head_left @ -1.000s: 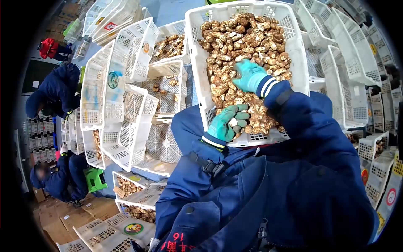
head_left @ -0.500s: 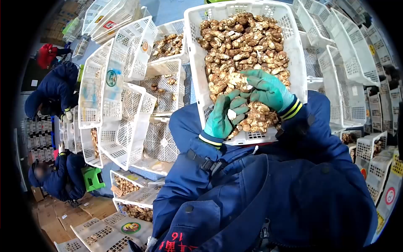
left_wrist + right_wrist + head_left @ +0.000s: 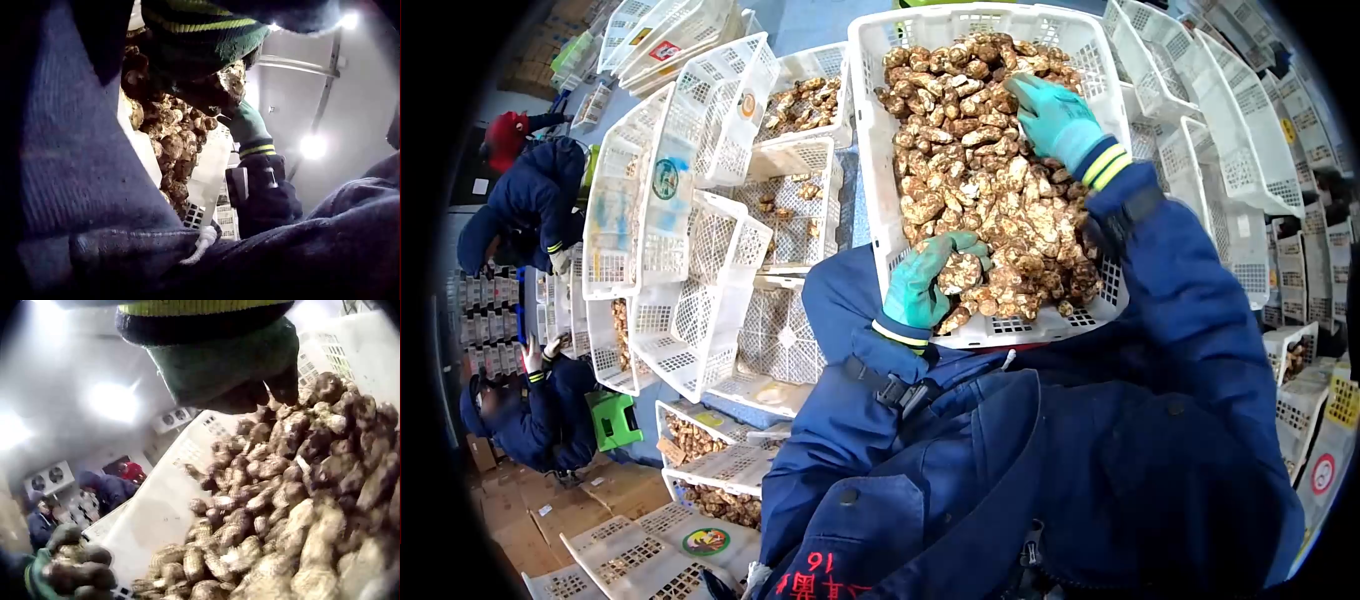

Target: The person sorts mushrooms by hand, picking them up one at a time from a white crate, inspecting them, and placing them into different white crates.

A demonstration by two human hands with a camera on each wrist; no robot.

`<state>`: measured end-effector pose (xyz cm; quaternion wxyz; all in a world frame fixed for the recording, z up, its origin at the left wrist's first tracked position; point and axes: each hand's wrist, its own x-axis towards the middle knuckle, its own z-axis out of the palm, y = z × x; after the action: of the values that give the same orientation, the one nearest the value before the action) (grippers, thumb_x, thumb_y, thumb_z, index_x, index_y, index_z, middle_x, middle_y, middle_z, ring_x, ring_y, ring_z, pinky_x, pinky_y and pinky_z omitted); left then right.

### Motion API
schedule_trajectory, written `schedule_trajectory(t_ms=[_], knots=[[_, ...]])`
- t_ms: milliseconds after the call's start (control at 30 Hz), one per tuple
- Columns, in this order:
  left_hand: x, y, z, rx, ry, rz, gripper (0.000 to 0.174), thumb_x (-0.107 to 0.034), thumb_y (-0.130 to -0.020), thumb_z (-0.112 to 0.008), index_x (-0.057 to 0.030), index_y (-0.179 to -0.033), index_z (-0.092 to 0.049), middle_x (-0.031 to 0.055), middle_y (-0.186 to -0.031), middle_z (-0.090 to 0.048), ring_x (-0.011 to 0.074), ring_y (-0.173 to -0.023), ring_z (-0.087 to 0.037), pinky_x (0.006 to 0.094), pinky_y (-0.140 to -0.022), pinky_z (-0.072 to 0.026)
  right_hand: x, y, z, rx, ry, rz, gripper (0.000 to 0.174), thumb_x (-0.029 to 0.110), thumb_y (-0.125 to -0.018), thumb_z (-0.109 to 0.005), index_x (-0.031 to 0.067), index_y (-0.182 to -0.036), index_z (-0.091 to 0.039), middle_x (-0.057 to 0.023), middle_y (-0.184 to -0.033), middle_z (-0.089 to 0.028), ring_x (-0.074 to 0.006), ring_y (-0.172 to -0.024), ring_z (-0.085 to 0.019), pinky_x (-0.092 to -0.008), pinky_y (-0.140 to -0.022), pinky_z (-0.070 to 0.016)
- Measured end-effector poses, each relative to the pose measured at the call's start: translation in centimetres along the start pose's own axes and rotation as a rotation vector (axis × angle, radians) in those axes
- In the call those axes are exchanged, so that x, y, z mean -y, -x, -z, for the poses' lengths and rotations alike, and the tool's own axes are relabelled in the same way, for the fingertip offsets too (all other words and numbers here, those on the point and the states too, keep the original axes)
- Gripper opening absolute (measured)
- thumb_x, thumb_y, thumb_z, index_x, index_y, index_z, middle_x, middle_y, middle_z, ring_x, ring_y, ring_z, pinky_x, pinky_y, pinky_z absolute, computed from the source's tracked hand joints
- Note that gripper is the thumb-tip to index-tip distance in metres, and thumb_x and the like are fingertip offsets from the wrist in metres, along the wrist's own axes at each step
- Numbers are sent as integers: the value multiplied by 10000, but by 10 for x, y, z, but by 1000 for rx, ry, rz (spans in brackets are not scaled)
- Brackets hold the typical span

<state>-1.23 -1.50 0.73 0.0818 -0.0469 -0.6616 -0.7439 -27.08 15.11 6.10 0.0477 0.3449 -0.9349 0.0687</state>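
In the head view, a person in a dark blue jacket (image 3: 1000,450) is working over a white plastic crate (image 3: 875,150) that is holding a deep heap of brown, knobbly mushrooms (image 3: 960,155). The gloved left hand (image 3: 915,285) is curling round a few mushrooms near the crate's near edge. The gloved right hand (image 3: 1060,120) is reaching over the upper right of the heap, its fingertips meeting the mushrooms; whether it is gripping one cannot be told. To the left, one neighbouring crate (image 3: 825,62) is holding a modest layer of mushrooms, and another (image 3: 790,155) only a few pieces.

The work is seemingly under way and far from finished, since most of the mushrooms in sight are lying in the main crate. How many have been dealt with is not showing.

In the left wrist view, the left hand is holding mushrooms close to the camera, above the crate, while the right hand is showing beyond.

In the right wrist view, the right hand is hanging in shadow, its fingertips at the heap and its grip unclear. At lower left, the left hand is cupping several mushrooms. Other workers are showing in the background.
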Motion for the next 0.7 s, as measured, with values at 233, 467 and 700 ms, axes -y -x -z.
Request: schedule_trajectory(t_ms=[233,467,700], knots=[[19,0,18,-39,1226,593,550,-488,-1012,-495,-14,-1281,-564,156,-1174,-660,260,-1020,-681,349,-856,-585,12,-53,-27,272,396,-50,697,81,-846,-652,219,-1487,-416,-31,-1506,-426,-322,-1343,-469,-586,-1005,-472],[13,-2,14,-154,1112,543,570,-442,-1039,-447,6,-1389,-469,223,-1322,-574,359,-1160,-615,438,-916,-580,31,-38,4,325,397,-187,444,105,-848,-657,114,-1285,-585,-115,-1378,-508,-323,-1213,-569,-497,-931,-528],[13,2,22,-22,243,132,378,-196,-925,-660,-37,-1259,-580,145,-1174,-671,348,-1054,-666,443,-985,-497,-5,-14,-4,239,-2,-243,512,221,-857,-615,92,-1346,-535,-170,-1266,-628,-308,-1185,-605,-411,-986,-481]])
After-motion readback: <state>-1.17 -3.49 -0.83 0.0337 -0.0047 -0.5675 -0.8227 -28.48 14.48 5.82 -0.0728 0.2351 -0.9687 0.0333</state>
